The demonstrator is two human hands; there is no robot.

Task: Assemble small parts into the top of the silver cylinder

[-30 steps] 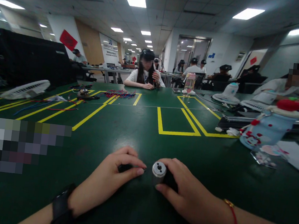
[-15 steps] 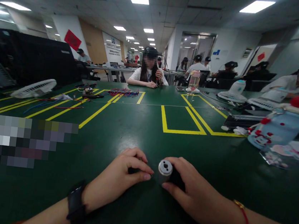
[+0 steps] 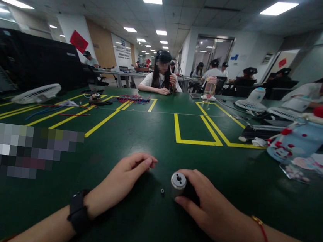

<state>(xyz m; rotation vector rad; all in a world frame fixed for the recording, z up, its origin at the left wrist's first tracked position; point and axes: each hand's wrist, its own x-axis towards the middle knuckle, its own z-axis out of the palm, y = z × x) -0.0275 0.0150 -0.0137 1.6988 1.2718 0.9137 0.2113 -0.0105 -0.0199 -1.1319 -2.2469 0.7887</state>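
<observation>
My right hand (image 3: 200, 203) is closed around the side of a grey metal cylinder (image 3: 177, 187), which stands upright on the green table. Its light top face has a dark centre hole and smaller holes beside it. A tiny metal ring-like piece (image 3: 162, 191) lies on the table just left of the cylinder, between my hands. My left hand (image 3: 127, 175) is above the table, up and left of that piece, with thumb and fingers drawn together. No object shows in it. The undersides of its fingers are hidden.
The green table (image 3: 136, 133) carries yellow tape outlines. Coloured wires (image 3: 134, 99) and a white fan (image 3: 37, 94) lie to the left. A blue bottle (image 3: 299, 136) and a clear packet (image 3: 300, 170) stand at the right. A person (image 3: 160, 76) sits across the table.
My left hand has let go of the tiny metal piece and moved up and left, leaving it on the table. My right hand and the cylinder have stayed in place.
</observation>
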